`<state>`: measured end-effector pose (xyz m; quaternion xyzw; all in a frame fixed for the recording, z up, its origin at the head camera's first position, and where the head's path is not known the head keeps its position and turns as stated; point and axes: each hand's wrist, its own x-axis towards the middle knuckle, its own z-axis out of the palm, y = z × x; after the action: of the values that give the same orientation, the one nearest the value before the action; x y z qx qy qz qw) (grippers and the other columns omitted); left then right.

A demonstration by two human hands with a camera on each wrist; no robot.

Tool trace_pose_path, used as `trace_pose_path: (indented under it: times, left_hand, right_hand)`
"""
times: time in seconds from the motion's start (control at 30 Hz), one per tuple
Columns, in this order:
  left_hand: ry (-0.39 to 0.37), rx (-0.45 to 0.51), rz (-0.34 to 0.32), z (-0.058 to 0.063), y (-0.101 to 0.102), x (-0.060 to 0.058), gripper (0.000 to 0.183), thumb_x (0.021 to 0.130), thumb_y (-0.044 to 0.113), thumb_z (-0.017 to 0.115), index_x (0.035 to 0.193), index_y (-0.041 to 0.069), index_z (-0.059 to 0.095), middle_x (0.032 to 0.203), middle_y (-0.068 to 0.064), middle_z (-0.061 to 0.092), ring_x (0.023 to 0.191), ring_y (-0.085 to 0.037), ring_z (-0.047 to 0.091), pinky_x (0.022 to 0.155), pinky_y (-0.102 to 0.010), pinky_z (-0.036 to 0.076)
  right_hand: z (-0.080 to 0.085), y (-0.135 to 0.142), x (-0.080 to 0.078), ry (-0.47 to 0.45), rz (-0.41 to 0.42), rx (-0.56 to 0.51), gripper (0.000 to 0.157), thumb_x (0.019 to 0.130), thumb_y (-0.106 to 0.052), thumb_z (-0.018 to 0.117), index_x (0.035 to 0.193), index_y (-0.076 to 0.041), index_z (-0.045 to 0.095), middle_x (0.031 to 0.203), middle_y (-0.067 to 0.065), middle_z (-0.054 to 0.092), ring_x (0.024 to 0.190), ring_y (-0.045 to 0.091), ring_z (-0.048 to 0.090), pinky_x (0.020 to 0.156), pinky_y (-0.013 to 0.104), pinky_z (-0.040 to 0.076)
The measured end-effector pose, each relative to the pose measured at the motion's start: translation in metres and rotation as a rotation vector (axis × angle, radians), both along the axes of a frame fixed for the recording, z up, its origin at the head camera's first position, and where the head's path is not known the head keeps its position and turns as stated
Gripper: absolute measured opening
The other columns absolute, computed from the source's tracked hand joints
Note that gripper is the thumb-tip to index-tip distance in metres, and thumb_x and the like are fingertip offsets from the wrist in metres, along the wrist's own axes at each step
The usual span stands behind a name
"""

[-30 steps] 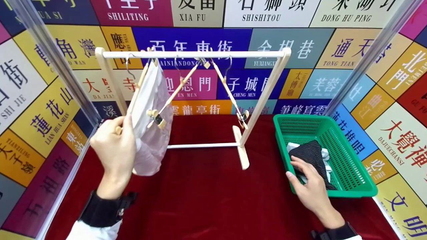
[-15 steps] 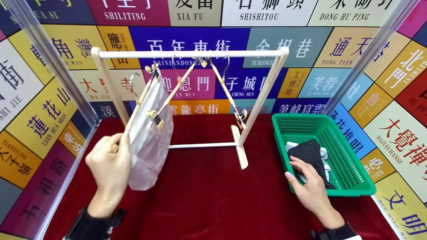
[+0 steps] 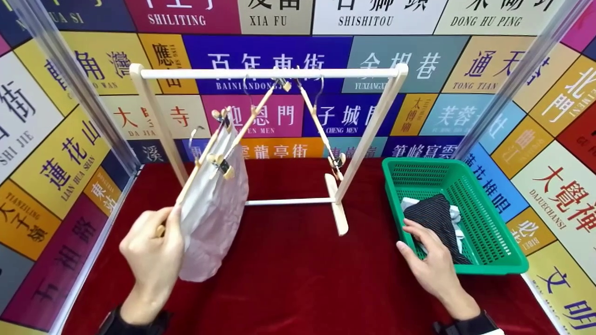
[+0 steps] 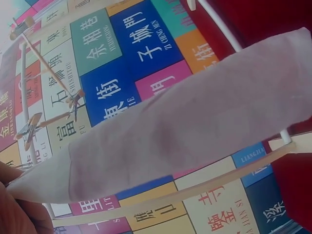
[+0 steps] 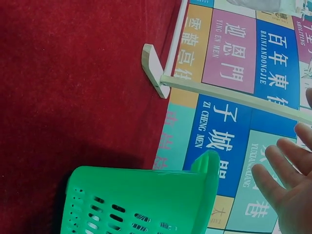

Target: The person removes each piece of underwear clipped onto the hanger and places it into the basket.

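Note:
In the head view my left hand (image 3: 153,251) grips the near end of a wooden clip hanger (image 3: 190,181), its fingers curled round the clip there. A pale pink garment (image 3: 212,232) hangs from this hanger. The hanger's metal hook (image 3: 193,136) is off the rail and below it. Across the left wrist view the garment (image 4: 185,122) stretches away from the fingers. My right hand (image 3: 435,267), fingers extended, lies over the near left edge of a green basket (image 3: 493,269), close to a dark striped cloth (image 3: 430,218) inside.
A wooden rack (image 3: 372,130) with a white rail (image 3: 354,73) stands on the red cloth (image 3: 288,279). Two clip hangers, a left one (image 3: 253,114) and a right one (image 3: 313,116), hang bare from it. Pale cloth (image 3: 455,214) lies under the striped one. Printed panels surround the table.
The left hand has brought the hanger and garment down and toward me, and the hook has come off the rail. The right hand has stayed at the basket.

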<state>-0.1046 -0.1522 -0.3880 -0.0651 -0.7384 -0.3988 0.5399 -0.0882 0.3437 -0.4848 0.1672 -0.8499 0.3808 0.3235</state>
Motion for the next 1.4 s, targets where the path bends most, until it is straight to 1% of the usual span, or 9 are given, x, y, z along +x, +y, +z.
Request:
trace_pose_path:
  times: [0.27,0.47,0.7,0.77,0.83,1.0,1.1,1.2,1.4]
  left_hand:
    - [0.044,0.032,-0.037,-0.01,-0.001,0.016,0.007,0.08,-0.014,0.079,0.081,-0.007,0.078,0.071,-0.017,0.069,0.067,-0.004,0.054,0.066,-0.008,0.041]
    - [0.08,0.025,-0.059,-0.013,0.0,0.027,0.008,0.077,-0.015,0.078,0.079,-0.007,0.077,0.07,-0.017,0.068,0.064,-0.007,0.054,0.067,-0.007,0.04]
    - [0.11,0.007,-0.087,-0.015,0.002,0.036,0.009,0.074,-0.016,0.078,0.077,-0.008,0.076,0.068,-0.018,0.068,0.062,-0.009,0.055,0.067,-0.006,0.041]
    - [0.116,0.002,-0.094,-0.016,0.004,0.038,0.007,0.075,-0.014,0.078,0.076,-0.008,0.077,0.066,-0.017,0.067,0.06,-0.009,0.054,0.066,-0.006,0.04]
    - [0.124,-0.007,-0.103,-0.016,0.005,0.04,0.005,0.08,-0.008,0.079,0.075,-0.007,0.077,0.065,-0.016,0.066,0.058,-0.009,0.052,0.065,-0.005,0.039]
    - [0.149,-0.044,-0.129,-0.017,0.01,0.041,0.034,0.096,0.019,0.077,0.073,-0.007,0.076,0.062,-0.013,0.064,0.052,-0.011,0.05,0.061,-0.007,0.04]
    - [0.164,-0.07,-0.137,-0.018,0.012,0.041,0.045,0.1,0.029,0.073,0.073,-0.006,0.075,0.061,-0.011,0.063,0.05,-0.011,0.049,0.057,-0.008,0.039]
    - [0.179,-0.091,-0.153,-0.02,0.014,0.041,0.045,0.101,0.029,0.072,0.072,-0.006,0.075,0.06,-0.009,0.062,0.049,-0.01,0.047,0.053,-0.011,0.037]
    - [0.221,-0.111,-0.225,-0.02,0.02,0.041,0.043,0.1,0.024,0.073,0.071,-0.007,0.075,0.059,-0.008,0.06,0.048,-0.008,0.044,0.046,-0.015,0.035]
  right_hand:
    - [-0.002,0.002,0.001,-0.011,0.01,0.003,0.047,0.077,0.016,0.081,0.121,0.003,0.071,0.132,0.022,0.067,0.123,0.007,0.058,0.1,0.009,0.042]
    - [-0.002,0.002,0.002,-0.023,0.009,0.001,0.047,0.078,0.015,0.081,0.122,0.001,0.071,0.134,0.02,0.067,0.125,0.003,0.057,0.1,0.009,0.042]
    - [-0.003,0.003,0.003,-0.031,0.004,-0.008,0.047,0.078,0.016,0.081,0.122,0.001,0.071,0.134,0.02,0.067,0.126,0.002,0.056,0.101,0.009,0.042]
    - [-0.003,0.002,0.004,-0.038,0.005,-0.011,0.047,0.079,0.015,0.081,0.122,0.001,0.071,0.134,0.02,0.067,0.126,0.003,0.056,0.101,0.009,0.042]
    - [-0.003,0.002,0.004,-0.044,0.004,-0.011,0.047,0.08,0.015,0.081,0.123,0.0,0.071,0.135,0.019,0.067,0.126,0.003,0.056,0.102,0.01,0.042]
    - [-0.001,0.0,0.004,-0.052,0.01,-0.01,0.048,0.081,0.013,0.08,0.126,-0.002,0.071,0.137,0.017,0.066,0.128,0.006,0.056,0.102,0.01,0.042]
    - [0.0,-0.001,0.004,-0.057,0.02,-0.002,0.051,0.081,0.012,0.081,0.128,-0.002,0.07,0.137,0.016,0.066,0.128,0.007,0.056,0.103,0.01,0.041]
    - [0.002,-0.002,0.003,-0.061,0.033,0.009,0.053,0.08,0.01,0.081,0.13,-0.003,0.069,0.138,0.015,0.066,0.128,0.009,0.056,0.103,0.011,0.041]
    - [0.009,-0.008,0.001,-0.043,0.08,0.024,0.057,0.078,0.008,0.083,0.133,-0.004,0.068,0.139,0.015,0.065,0.128,0.017,0.057,0.105,0.013,0.041]
